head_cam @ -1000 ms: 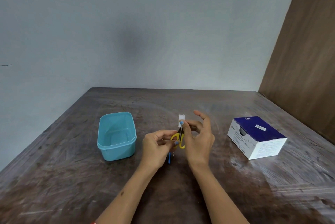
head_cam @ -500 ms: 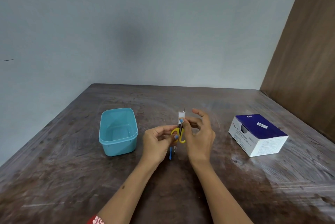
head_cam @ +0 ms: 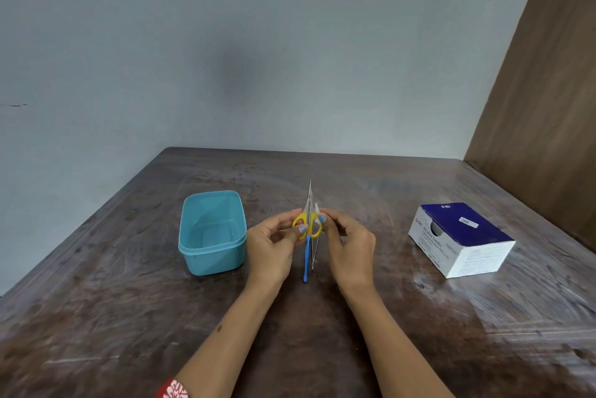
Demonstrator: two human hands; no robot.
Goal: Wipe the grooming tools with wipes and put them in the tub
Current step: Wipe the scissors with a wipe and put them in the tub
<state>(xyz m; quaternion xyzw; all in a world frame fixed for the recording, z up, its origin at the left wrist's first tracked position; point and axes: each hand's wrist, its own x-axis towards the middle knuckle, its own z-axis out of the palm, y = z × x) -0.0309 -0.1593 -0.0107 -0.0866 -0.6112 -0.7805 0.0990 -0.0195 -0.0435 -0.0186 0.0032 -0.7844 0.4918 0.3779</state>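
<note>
Scissors [head_cam: 308,220]: left hand [head_cam: 274,244] pinches handle; right hand [head_cam: 350,244] pinching wipe [head_cam: 317,209] has slid from blade to handle. Blade wiped; tub [head_cam: 211,233] left, empty.

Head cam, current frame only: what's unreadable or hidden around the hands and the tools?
- Small white wipe: mostly hidden behind the right hand's fingertips; its size and fold are unclear.
- Thin blue-handled tool and thin metal tool: their upper ends sit behind the yellow-handled scissors and left hand, so their type is unclear.
- White and navy alcohol swab box: the side print is too small to read.
- Red patterned sleeve: cut off by the bottom edge.
</note>
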